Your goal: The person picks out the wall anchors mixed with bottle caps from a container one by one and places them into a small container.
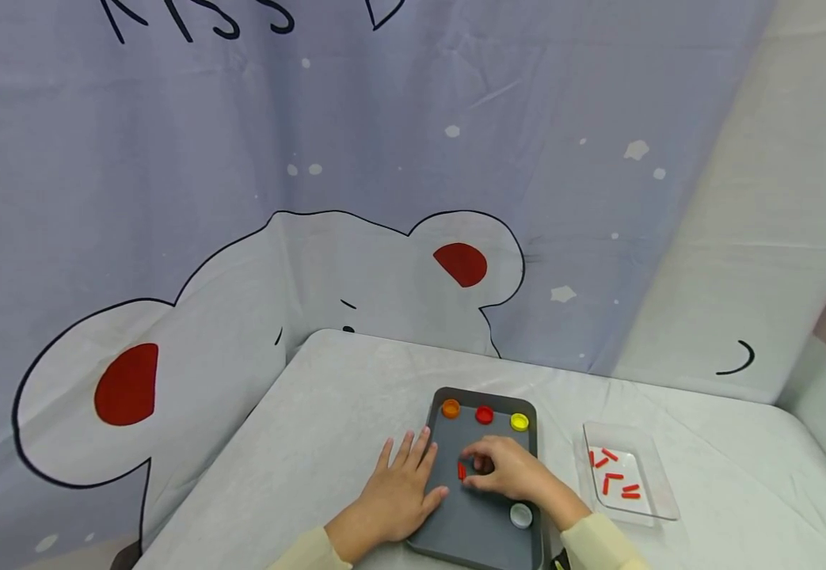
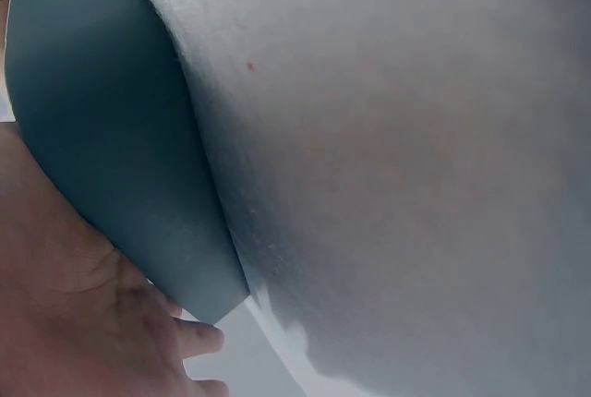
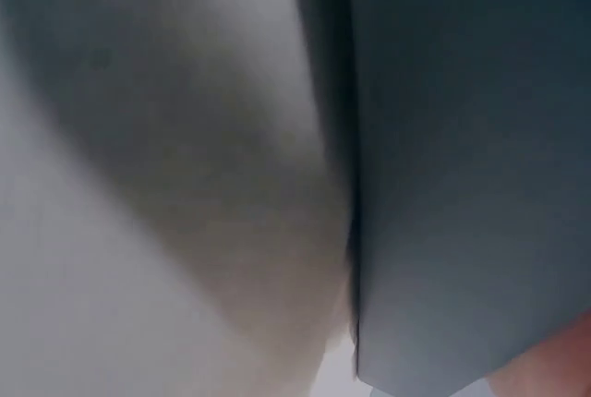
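My left hand (image 1: 400,492) lies spread over the left edge of a dark grey tray (image 1: 470,530), fingers pointing away from me; part of its palm and fingers shows at lower left in the left wrist view. Over the middle of the tray, my right hand (image 1: 508,471) pinches a small red stick (image 1: 462,471) between thumb and index finger. Along the tray's far end sit an orange cap (image 1: 451,408), a red cap (image 1: 484,415) and a yellow cap (image 1: 519,422). A whitish cap (image 1: 521,515) lies near the right edge, below the right wrist.
Right of the tray stands a clear plastic box (image 1: 658,483) with several red sticks (image 1: 614,476) lying loose in it. White cloth (image 1: 355,396) covers the table. A printed curtain (image 1: 384,142) hangs behind its far edge.
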